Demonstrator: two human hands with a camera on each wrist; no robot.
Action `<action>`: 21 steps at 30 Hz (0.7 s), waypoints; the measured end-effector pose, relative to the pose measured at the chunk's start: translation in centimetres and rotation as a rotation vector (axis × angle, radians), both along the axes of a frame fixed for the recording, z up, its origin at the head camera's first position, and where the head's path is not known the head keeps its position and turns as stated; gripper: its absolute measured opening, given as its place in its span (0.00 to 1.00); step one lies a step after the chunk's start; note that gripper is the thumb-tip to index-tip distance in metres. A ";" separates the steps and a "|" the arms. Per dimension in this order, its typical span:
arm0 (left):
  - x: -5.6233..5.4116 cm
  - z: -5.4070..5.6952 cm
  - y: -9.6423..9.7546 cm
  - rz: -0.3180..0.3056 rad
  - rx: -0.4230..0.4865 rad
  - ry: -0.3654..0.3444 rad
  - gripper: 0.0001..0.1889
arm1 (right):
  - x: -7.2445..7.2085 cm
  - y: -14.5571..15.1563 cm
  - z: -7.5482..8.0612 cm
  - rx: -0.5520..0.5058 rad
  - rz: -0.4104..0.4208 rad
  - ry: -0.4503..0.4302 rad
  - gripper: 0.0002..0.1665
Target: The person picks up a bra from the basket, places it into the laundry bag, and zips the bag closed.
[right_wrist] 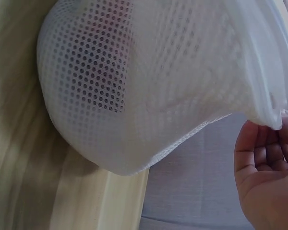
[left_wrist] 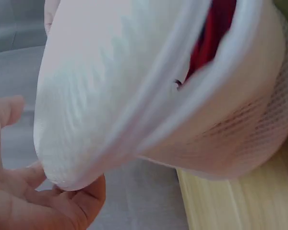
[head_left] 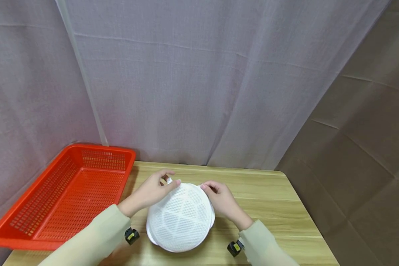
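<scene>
A white mesh laundry bag with a round padded top stands on the table in front of me. My left hand pinches its far left rim between thumb and fingers, also seen in the left wrist view. On the far right rim, the thumb and fingers of my right hand pinch the edge. Along its side the bag gapes, and a dark red cloth shows inside. Through the mesh in the right wrist view, dark and reddish contents are faintly visible; their kind is hidden.
A red plastic basket with slotted walls stands to the left, close to my left forearm. The wooden table extends right of the bag. Grey curtain hangs behind, and a brown cloth wall borders the right.
</scene>
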State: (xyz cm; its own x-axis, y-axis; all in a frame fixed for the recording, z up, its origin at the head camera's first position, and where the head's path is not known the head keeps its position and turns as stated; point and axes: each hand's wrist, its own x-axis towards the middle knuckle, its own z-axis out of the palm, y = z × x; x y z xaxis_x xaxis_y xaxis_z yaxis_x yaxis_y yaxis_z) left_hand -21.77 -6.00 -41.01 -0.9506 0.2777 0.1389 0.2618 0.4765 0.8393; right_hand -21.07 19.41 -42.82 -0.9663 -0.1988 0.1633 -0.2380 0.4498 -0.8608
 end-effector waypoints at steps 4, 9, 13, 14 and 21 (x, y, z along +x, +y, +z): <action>-0.1 0.4 0.6 -0.018 -0.045 0.014 0.23 | -0.1 -0.2 0.3 -0.003 0.028 0.009 0.10; 0.0 0.5 0.7 -0.047 -0.081 -0.045 0.21 | -0.1 -0.7 0.8 -0.005 0.069 0.032 0.09; 0.1 0.5 0.6 -0.049 -0.090 -0.099 0.21 | -0.4 -1.1 0.9 -0.014 0.089 0.054 0.08; 0.1 0.5 0.5 -0.058 -0.085 -0.107 0.20 | -0.7 -1.0 0.6 -0.015 0.096 0.061 0.07; 0.1 0.0 0.3 -0.164 -0.060 -0.102 0.11 | -0.9 -1.3 0.5 -0.010 0.138 0.121 0.08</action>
State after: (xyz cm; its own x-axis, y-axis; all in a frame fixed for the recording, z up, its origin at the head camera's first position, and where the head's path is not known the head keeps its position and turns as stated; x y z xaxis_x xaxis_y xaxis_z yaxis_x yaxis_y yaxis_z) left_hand -21.66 -5.70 -40.97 -0.9001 0.4351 0.0230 0.2554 0.4843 0.8368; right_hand -21.96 18.15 -42.35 -0.9031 -0.3262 0.2793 -0.3990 0.3968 -0.8267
